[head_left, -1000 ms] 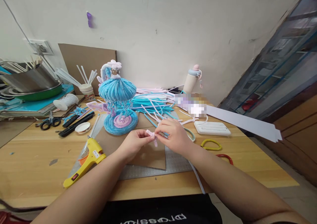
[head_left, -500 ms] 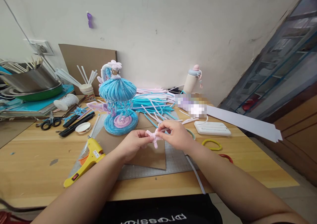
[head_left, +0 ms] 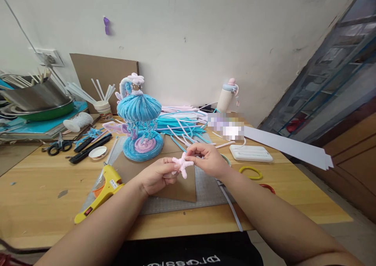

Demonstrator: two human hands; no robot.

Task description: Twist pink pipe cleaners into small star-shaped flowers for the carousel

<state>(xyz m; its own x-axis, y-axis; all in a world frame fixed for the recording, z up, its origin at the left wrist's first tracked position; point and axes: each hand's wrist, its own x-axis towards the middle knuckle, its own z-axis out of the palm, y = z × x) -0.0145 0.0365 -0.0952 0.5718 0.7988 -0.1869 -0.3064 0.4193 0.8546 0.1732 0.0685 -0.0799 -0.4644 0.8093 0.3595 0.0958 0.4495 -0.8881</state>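
Note:
A small pink pipe-cleaner star shape [head_left: 182, 164] sits between both my hands, just above a brown cardboard sheet [head_left: 179, 187]. My left hand [head_left: 155, 175] is closed around its lower left part. My right hand [head_left: 205, 158] pinches its upper right arm with thumb and fingers. Behind them stands a blue and pink pipe-cleaner carousel-like model [head_left: 140, 119]. A pile of blue, pink and white pipe cleaners [head_left: 182, 122] lies to the right of the model.
A yellow glue gun [head_left: 101, 191] lies at my left on the wooden table [head_left: 44, 203]. Scissors [head_left: 57, 145], a knife and a tape roll are at the far left, by a metal pot. At the right lie a white flat box [head_left: 251, 152], yellow and red rings and a long white strip.
The pink piece has been turned and spread so its star arms now show. My right hand shifted slightly from gripping its end to pinching one arm.

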